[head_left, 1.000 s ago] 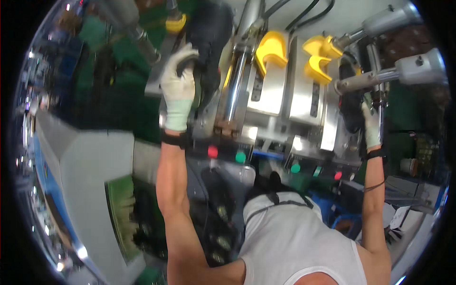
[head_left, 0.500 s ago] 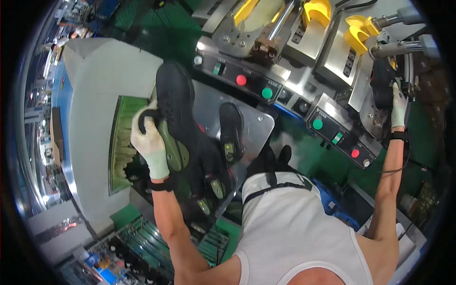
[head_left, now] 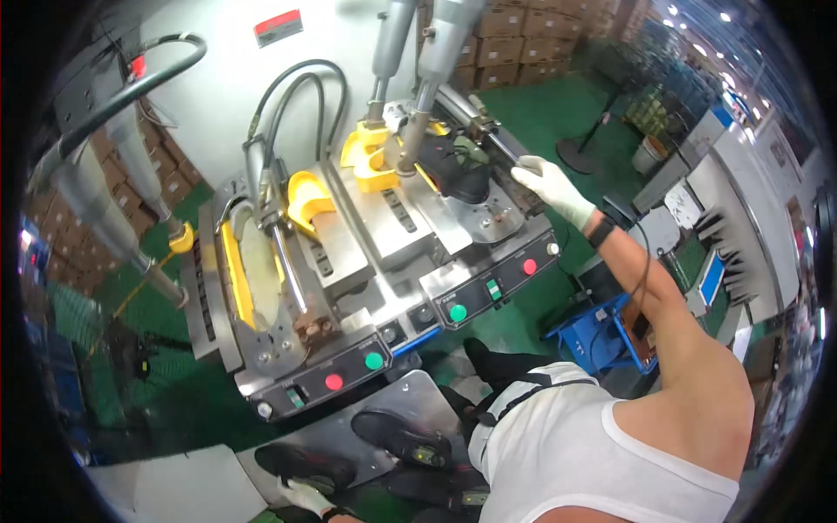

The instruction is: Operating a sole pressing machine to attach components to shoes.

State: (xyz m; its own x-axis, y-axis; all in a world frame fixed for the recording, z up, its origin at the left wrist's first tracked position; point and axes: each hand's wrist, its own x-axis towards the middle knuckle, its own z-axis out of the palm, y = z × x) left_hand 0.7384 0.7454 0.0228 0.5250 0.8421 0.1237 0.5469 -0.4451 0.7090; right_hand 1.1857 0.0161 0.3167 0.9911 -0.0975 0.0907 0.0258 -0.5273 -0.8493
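My left hand (head_left: 305,497), in a pale glove, is at the lower edge with its fingers closed on the rim of a black shoe (head_left: 301,464). That shoe lies tilted at the left end of a metal shelf (head_left: 403,392), and part of the hand is hidden beneath it. A second black shoe (head_left: 401,438) lies just to the right. My gloved right hand (head_left: 554,190) is stretched out beside a metal rod (head_left: 504,148) on the pressing machine. Its fingers are extended and hold nothing. Left of it, another black shoe (head_left: 458,170) sits in the machine's right station, under a yellow pad (head_left: 373,170).
The machine's left station (head_left: 255,270) holds no shoe. Control panels (head_left: 493,283) with coloured buttons run along its front. Thick cylinders (head_left: 440,52) slant down from above. A blue bin (head_left: 602,336) stands at my right, with stacked cartons (head_left: 514,48) behind.
The view has swung right, bringing the machine to the middle. My right hand has left the shoe in the machine and is by the rod. My left hand stays at the other shoe.
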